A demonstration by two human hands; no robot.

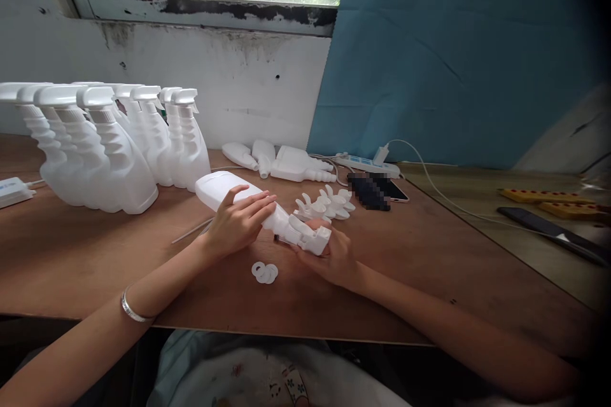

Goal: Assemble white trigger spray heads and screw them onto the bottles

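Head: smooth, tapered bottle (pixel 222 187) in hands (pixel 237 224)

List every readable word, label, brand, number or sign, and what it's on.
No readable text anywhere.
Held spray bottle: no lettering visible.
Standing spray bottles: no labels visible.
Power strip: any markings too small to read.
White block at left edge: any markings too blurred.
Clothing: printed motifs, no legible words.

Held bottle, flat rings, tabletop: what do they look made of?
Held bottle: probably plastic, satin finish; milky white, soft shading, moulded contours.
Flat rings: thin, smooth, white; plastic or foam, can't tell.
Tabletop: seemingly wood or wood-look board, low sheen; reddish-brown with slight tonal variation.
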